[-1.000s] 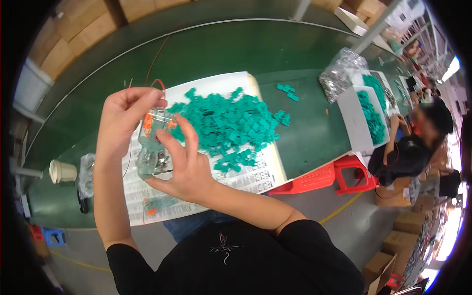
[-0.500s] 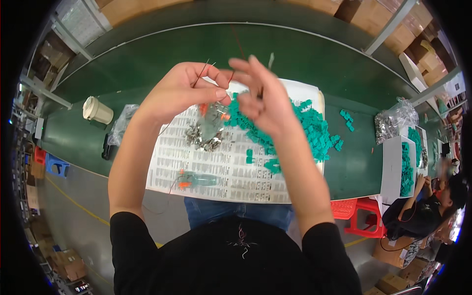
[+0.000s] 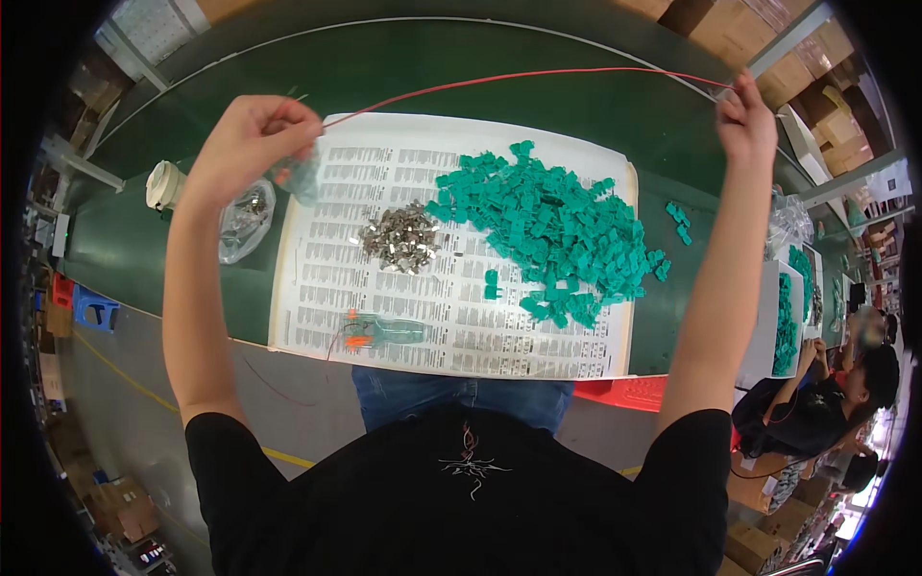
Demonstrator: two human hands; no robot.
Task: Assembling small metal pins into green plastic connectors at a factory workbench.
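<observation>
A red wire (image 3: 509, 75) is stretched in a shallow arc above the far part of the bench. My left hand (image 3: 259, 144) is closed on its left end, while my right hand (image 3: 747, 125) pinches the other end far out to the right. Below my left fingers hangs a clear greenish plastic piece (image 3: 305, 182), partly hidden by the hand. A similar clear piece (image 3: 399, 331) with orange parts and a thin wire lies near the front of the printed paper sheet (image 3: 327, 278). Small silvery metal parts (image 3: 401, 238) and a large heap of green plastic pieces (image 3: 552, 226) rest on this sheet.
On the left stand a whitish cup (image 3: 165, 184) and a clear plastic bag (image 3: 248, 226) with small parts. A few green pieces (image 3: 679, 221) lie right of the sheet. A white box (image 3: 783, 317) of green pieces is at the right, near a seated co-worker (image 3: 816, 408).
My hands have moved apart, left and right, drawing the red wire out between them. The clear piece that hung over the metal parts has shifted left with my left hand.
</observation>
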